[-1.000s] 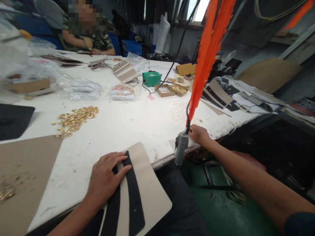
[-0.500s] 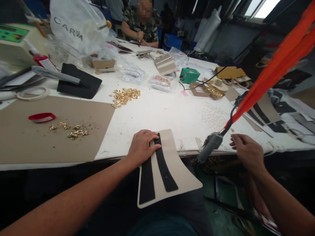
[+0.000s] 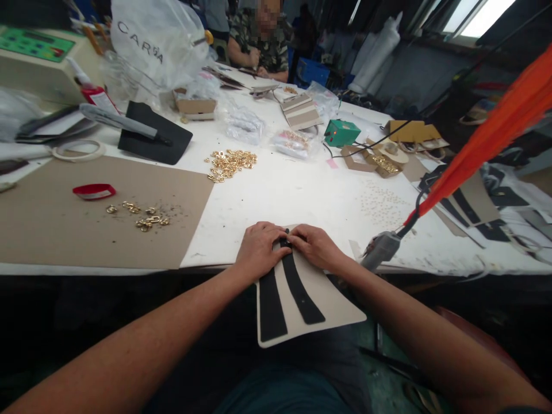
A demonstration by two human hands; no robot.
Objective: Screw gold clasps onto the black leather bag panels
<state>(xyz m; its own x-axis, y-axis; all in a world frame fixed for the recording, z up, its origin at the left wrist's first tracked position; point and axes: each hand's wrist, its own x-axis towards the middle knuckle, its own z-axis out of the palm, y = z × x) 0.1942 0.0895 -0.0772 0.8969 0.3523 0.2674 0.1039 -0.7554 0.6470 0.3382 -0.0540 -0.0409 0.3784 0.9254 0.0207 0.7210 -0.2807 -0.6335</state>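
Table of white top, with beige panel held at its near edge

To the left of the panel, a wide brown sheet is laid on the table. To the right of the panel, an orange strand is seen hanging. The panel itself is rested partly on the table, and its near part is extended beyond the edge. Two black strips are borne on its face, side by side. At the far end of the panel, the beige material is grasped by the left hand, whose thumb is laid near the top of the right strip. The same strip top is met by the bent fingers of the right hand; whether something small is pinched there cannot be told. Just right of the panel, a grey handle is placed. Beyond the panel, a green box is set rightward, and gold links are heaped leftward.
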